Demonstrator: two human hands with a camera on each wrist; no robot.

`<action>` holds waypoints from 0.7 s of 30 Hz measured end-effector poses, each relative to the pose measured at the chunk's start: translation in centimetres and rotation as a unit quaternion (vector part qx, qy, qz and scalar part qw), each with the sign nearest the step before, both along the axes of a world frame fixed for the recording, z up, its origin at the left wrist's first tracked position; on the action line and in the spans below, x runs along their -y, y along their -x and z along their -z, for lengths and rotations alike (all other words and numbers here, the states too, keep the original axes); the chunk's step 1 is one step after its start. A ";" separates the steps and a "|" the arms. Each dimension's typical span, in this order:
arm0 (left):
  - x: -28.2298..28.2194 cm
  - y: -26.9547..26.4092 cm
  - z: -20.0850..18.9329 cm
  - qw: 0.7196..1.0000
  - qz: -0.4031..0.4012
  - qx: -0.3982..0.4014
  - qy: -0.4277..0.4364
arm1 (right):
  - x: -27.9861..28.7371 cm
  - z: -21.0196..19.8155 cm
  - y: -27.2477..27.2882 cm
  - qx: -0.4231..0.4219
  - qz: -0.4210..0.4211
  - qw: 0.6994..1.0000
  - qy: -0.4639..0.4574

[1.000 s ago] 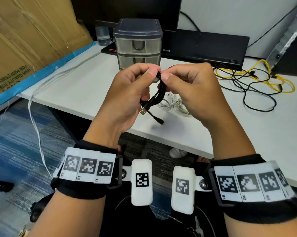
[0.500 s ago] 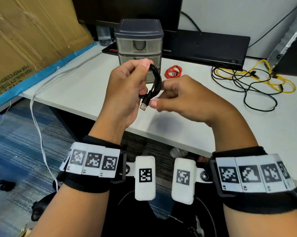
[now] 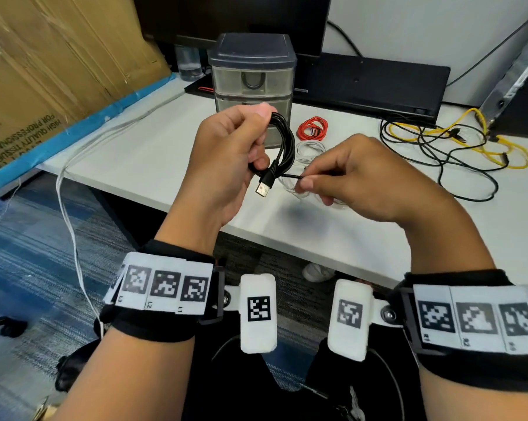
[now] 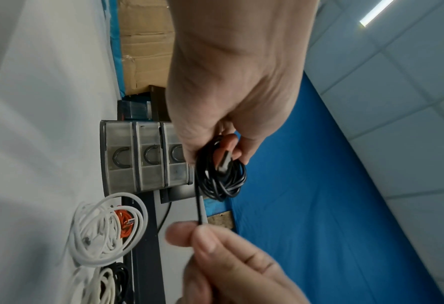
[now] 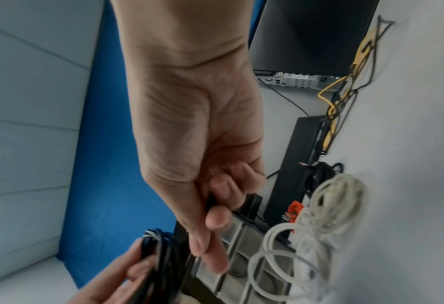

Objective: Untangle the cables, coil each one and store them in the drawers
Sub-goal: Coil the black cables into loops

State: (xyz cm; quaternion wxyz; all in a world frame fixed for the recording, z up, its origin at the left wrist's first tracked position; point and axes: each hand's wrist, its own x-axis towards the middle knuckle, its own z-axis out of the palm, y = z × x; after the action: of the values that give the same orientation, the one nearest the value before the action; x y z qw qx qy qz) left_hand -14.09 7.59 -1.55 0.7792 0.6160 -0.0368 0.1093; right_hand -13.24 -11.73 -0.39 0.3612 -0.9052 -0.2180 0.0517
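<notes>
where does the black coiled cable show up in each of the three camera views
Head: black coiled cable centre, gripped by the left hand.
Left wrist: centre, below the palm.
Right wrist: bottom left, blurred.
Shared landmark: drawer unit.

The bench (image 3: 153,159) has bare room on its left side and along its near edge. The drawers (image 3: 253,86) stand at the back, all closed. Just beside them, to the right, lie a red cable (image 3: 312,129) and white cables (image 3: 309,148). A yellow and black tangle (image 3: 457,147) fills the far right. A black box (image 3: 372,83) blocks the back.
</notes>
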 end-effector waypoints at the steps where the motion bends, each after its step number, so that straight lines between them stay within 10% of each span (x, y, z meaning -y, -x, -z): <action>1: 0.1 -0.1 0.0 1.000 -0.010 0.002 -0.023 | 0.0 -0.4 0.1 0.015 0.006 1.000 0.000; 8: 1.3 -0.6 -0.5 0.983 -0.042 0.037 -0.175 | -1.4 -3.6 0.0 0.087 0.018 0.996 -0.002; 21: 0.2 -1.4 -1.0 0.995 -0.059 0.031 -0.072 | -1.1 -3.7 0.2 0.126 -0.010 0.989 -0.083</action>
State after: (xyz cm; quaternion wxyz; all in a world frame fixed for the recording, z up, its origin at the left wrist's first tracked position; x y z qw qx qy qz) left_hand -12.71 7.41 -0.56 0.7235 0.6680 -0.0330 0.1711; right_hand -13.48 -10.62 3.31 0.4043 -0.8691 -0.2744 -0.0773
